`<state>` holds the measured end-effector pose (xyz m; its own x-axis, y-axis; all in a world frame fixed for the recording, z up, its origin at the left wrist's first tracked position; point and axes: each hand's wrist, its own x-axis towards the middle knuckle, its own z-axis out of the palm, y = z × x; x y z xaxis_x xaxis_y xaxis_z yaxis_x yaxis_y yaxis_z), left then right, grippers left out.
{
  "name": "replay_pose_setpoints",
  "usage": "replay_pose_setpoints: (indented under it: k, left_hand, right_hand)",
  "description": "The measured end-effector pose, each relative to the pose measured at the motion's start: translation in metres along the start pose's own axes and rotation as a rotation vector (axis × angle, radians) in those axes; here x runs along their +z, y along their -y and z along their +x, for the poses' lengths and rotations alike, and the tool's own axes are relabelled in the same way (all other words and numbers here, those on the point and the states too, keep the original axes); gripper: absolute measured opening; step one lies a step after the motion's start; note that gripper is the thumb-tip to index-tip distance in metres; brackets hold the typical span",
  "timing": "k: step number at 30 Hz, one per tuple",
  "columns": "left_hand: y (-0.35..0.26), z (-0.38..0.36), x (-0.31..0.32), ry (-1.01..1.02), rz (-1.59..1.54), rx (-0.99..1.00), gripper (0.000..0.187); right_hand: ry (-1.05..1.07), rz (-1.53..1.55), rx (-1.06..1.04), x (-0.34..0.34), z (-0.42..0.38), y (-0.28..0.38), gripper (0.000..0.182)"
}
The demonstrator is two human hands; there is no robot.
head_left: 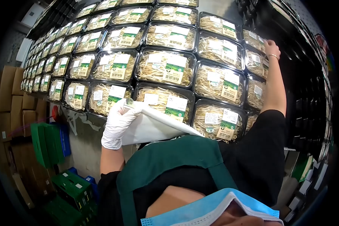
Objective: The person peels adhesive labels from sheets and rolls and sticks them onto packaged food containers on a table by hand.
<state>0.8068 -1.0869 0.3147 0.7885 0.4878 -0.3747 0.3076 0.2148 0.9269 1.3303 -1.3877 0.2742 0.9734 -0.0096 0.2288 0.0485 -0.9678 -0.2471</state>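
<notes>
My left hand (117,126), in a white glove, is closed on a white label sheet (152,124) that hangs in front of my apron. A small pale sticker (129,102) shows at its fingertips. My bare right hand (273,49) reaches far out to the right, its fingers curled down at the edge of a black tray of bean sprouts (254,40). What those fingertips hold, if anything, is hidden. Nearest my left hand are a labelled sprout tray (105,98) and a larger one (162,101), both under clear film with green and white labels.
Rows of packed sprout trays (165,35) cover the metal table. Stacked black trays (308,86) stand along the right. Cardboard boxes (17,109), a green crate (45,145) and more green crates (71,188) are on the floor at left.
</notes>
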Motion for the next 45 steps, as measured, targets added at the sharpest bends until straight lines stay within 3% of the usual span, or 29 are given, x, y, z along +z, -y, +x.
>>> replay_pose_setpoints:
  k: [2, 8, 9, 11, 15, 16, 17, 18, 19, 20, 22, 23, 24, 27, 28, 29, 31, 32, 33, 34, 35, 36, 37, 38, 39, 40, 41, 43, 45]
  left_hand:
    - [-0.006, -0.001, 0.005, -0.019, -0.023, 0.014, 0.013]
    - [0.007, -0.004, -0.003, -0.028, -0.021, 0.033, 0.014]
    - [0.007, -0.006, -0.005, -0.036, -0.018, 0.037, 0.015]
    - [0.000, -0.009, -0.002, -0.074, 0.015, 0.003, 0.015]
    - [-0.009, -0.007, 0.001, -0.026, -0.029, 0.024, 0.014]
    - [-0.009, -0.005, 0.002, 0.009, -0.028, 0.044, 0.016]
    - [-0.010, -0.002, 0.003, 0.037, -0.025, 0.059, 0.018]
    - [-0.020, -0.003, 0.008, 0.062, 0.017, 0.070, 0.020]
    - [-0.030, -0.003, 0.012, 0.080, 0.062, 0.080, 0.022]
    - [-0.026, 0.002, 0.011, 0.089, 0.129, 0.130, 0.024]
    - [-0.031, 0.002, 0.012, 0.136, 0.177, 0.154, 0.025]
    - [-0.042, 0.000, 0.015, 0.173, 0.152, 0.138, 0.024]
    - [-0.022, 0.011, 0.011, 0.172, 0.112, 0.110, 0.026]
    - [-0.032, 0.004, 0.015, 0.130, 0.199, 0.155, 0.026]
    - [-0.040, -0.001, 0.015, 0.134, 0.138, 0.060, 0.025]
    - [-0.031, 0.001, 0.014, 0.126, 0.123, 0.250, 0.022]
    - [-0.040, -0.005, 0.012, 0.072, 0.417, 0.469, 0.017]
    - [-0.036, -0.002, 0.006, 0.074, 0.672, 0.459, 0.013]
    - [-0.028, -0.001, 0.007, 0.100, 0.276, 0.228, 0.009]
    - [-0.028, -0.004, 0.013, 0.043, 0.069, 0.160, 0.007]
    - [-0.032, -0.006, 0.009, 0.024, 0.011, 0.038, 0.006]
    - [-0.028, -0.006, -0.003, 0.030, 0.053, 0.034, 0.006]
    - [-0.014, -0.006, -0.016, -0.029, 0.101, 0.091, 0.007]
    - [-0.005, -0.008, -0.026, -0.120, 0.067, 0.044, 0.008]
    - [0.003, -0.010, -0.034, -0.185, 0.027, 0.083, 0.007]
    - [0.009, -0.015, -0.042, -0.234, 0.033, 0.068, 0.007]
    - [0.013, -0.020, -0.048, -0.287, 0.042, 0.048, 0.007]
    - [0.022, -0.032, -0.054, -0.383, -0.005, 0.038, 0.007]
    - [0.028, -0.040, -0.055, -0.472, 0.036, 0.007, 0.008]
  right_hand:
    - [0.017, 0.437, -0.132, 0.021, 0.018, -0.001, 0.042]
    - [0.048, -0.004, -0.103, 0.033, -0.010, 0.040, 0.030]
    - [0.108, -0.200, -0.122, 0.025, -0.012, 0.049, 0.038]
    - [0.049, -0.293, 0.008, 0.001, -0.034, 0.060, 0.048]
    - [0.050, -0.069, 0.261, 0.016, -0.005, 0.020, 0.051]
    - [0.012, 0.051, 0.219, 0.021, 0.012, 0.011, 0.048]
    - [-0.016, 0.172, 0.174, 0.031, 0.017, 0.013, 0.046]
    - [-0.079, 0.383, -0.123, 0.029, 0.006, 0.038, 0.038]
    - [0.031, 0.761, -0.389, 0.020, -0.023, 0.078, 0.030]
    - [0.326, 0.946, -0.601, -0.008, -0.076, 0.121, 0.027]
    - [0.857, 0.986, -0.915, -0.068, -0.189, 0.182, 0.028]
    - [0.865, 0.815, -1.115, -0.083, -0.230, 0.194, 0.029]
    - [0.947, 0.834, -1.167, -0.097, -0.265, 0.206, 0.031]
    - [0.817, 0.855, -1.265, -0.107, -0.306, 0.230, 0.027]
    - [0.820, 0.930, -1.232, -0.105, -0.315, 0.233, 0.025]
    - [0.761, 1.031, -1.233, -0.100, -0.323, 0.234, 0.020]
    - [0.573, 1.092, -1.398, -0.099, -0.325, 0.232, 0.012]
    - [0.560, 1.066, -1.427, -0.101, -0.318, 0.229, 0.011]
    - [0.541, 1.094, -1.368, -0.112, -0.297, 0.226, 0.012]
    - [0.386, 1.078, -1.262, -0.110, -0.266, 0.224, 0.013]
    - [0.119, 1.012, -1.086, -0.102, -0.221, 0.221, 0.014]
    - [0.067, 0.890, -0.966, -0.110, -0.150, 0.216, 0.015]
    - [0.077, 0.821, -0.755, -0.133, -0.100, 0.202, 0.020]
    - [0.194, 0.975, -0.422, -0.155, -0.060, 0.186, 0.028]
    - [-0.213, 0.603, -0.422, -0.141, 0.017, 0.155, 0.034]
    - [-0.236, 0.640, -0.327, -0.124, 0.098, 0.113, 0.037]
    - [-0.190, 0.475, -0.158, -0.142, 0.106, 0.099, 0.040]
    - [-0.257, 0.113, -0.135, -0.150, 0.147, 0.069, 0.041]
    - [-0.154, 0.090, -0.144, -0.145, 0.164, 0.056, 0.042]
